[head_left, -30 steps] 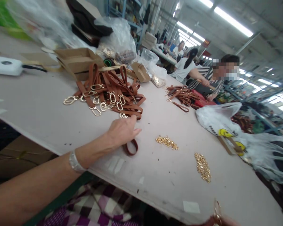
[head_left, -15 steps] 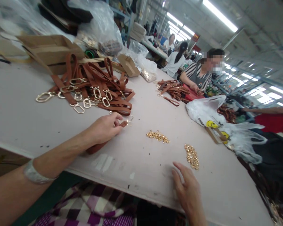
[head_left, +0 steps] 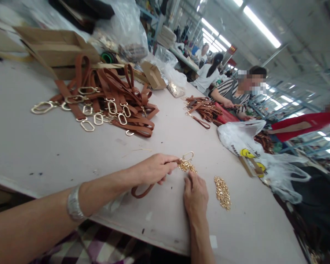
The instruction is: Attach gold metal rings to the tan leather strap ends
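One brown strap, held in the left hand, fingers closed on it; its loop shows on the side toward the front edge of the worktop. One gold clasp, at the strap's other end, beside the first gold heap. One right hand, fingertips at the heap's near side, thumb and forefinger close together; whether a piece is pinched, cannot tell. One second gold heap, nearer the right edge. One pile of straps, toward the far left corner. Changed within half a second: strap brought from beside the pile to the first heap; right hand likewise. Judged meaning: strap and pieces are now within reach of both hands.
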A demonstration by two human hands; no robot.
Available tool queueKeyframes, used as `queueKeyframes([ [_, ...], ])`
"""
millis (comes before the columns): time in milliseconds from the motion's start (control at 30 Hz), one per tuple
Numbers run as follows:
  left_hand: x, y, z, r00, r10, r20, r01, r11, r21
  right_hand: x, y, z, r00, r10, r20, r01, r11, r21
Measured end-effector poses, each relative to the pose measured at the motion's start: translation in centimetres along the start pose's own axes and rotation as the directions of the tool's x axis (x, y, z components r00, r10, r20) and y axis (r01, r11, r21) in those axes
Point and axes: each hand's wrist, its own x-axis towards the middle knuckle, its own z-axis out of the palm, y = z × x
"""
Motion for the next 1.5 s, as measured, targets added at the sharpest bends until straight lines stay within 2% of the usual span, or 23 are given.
queueKeyframes([
  [67, 0.7, 0.3, 0.8, 0.998, 0.055, -0.014, -0.053, 0.996, 0.074, -0.1, 0.5, -0.2, 0.992, 0.113, -0.058, -0.100, 0.978, 0.182],
  [167, 1.8, 0.1, 1.4, 0.998, 0.058, -0.036, -0.053, 0.993, 0.108, -0.3, 1.1, -0.5, 0.966, 0.257, -0.018, -0.230, 0.893, 0.388],
  [233, 2.3, -0.4, 1.5, 0.998, 0.059, -0.032, -0.057, 0.995, 0.078, -0.4, 1.3, -0.6, 0.966, 0.256, 0.023, -0.241, 0.871, 0.428],
  [367, 3.0, -1.4, 1.5, 0.997, 0.079, -0.007, -0.080, 0.997, -0.021, -0.4, 0.9, -0.7, 0.987, 0.160, 0.017, -0.153, 0.896, 0.417],
  [433, 3.1, -1.7, 1.6, 0.997, 0.080, -0.019, -0.080, 0.996, -0.030, -0.4, 0.3, -0.8, 0.979, 0.205, 0.022, -0.192, 0.870, 0.455],
  [500, 3.1, -1.9, 1.9, 0.997, 0.076, -0.032, -0.077, 0.996, -0.033, -0.3, -0.3, -1.0, 0.954, 0.288, 0.077, -0.282, 0.787, 0.549],
  [567, 3.1, -2.0, 2.2, 0.997, 0.074, -0.036, -0.076, 0.996, -0.055, -0.3, -0.8, -1.2, 0.928, 0.333, 0.167, -0.357, 0.663, 0.658],
  [733, 3.2, -2.4, 3.1, 0.990, 0.138, 0.017, -0.135, 0.981, -0.137, 0.0, -1.4, -1.2, 0.904, 0.330, 0.273, -0.391, 0.375, 0.841],
  [800, 3.2, -2.5, 3.4, 0.992, 0.126, 0.023, -0.121, 0.982, -0.147, 0.1, -1.5, -1.0, 0.885, 0.337, 0.323, -0.425, 0.299, 0.854],
  [867, 3.1, -2.5, 3.6, 0.994, 0.109, 0.019, -0.105, 0.984, -0.144, 0.2, -1.5, -0.9, 0.864, 0.344, 0.369, -0.467, 0.267, 0.843],
  [1000, 3.0, -2.8, 3.7, 0.986, 0.157, 0.055, -0.149, 0.980, -0.128, 0.1, -1.2, -0.8, 0.841, 0.371, 0.394, -0.500, 0.254, 0.828],
  [1100, 2.9, -2.9, 3.6, 0.984, 0.168, 0.055, -0.162, 0.981, -0.104, 0.1, -1.0, -0.8, 0.842, 0.375, 0.389, -0.505, 0.290, 0.813],
  [1233, 2.9, -2.9, 3.6, 0.986, 0.165, 0.038, -0.161, 0.983, -0.082, 0.2, -1.2, -0.9, 0.868, 0.348, 0.355, -0.473, 0.359, 0.804],
  [1400, 2.8, -2.7, 3.5, 0.993, 0.115, 0.020, -0.113, 0.990, -0.081, 0.2, -1.8, -1.1, 0.913, 0.336, 0.232, -0.382, 0.506, 0.773],
  [1500, 2.6, -2.6, 3.5, 0.993, 0.115, 0.014, -0.114, 0.992, -0.052, 0.2, -1.8, -1.1, 0.929, 0.308, 0.207, -0.352, 0.554, 0.754],
])
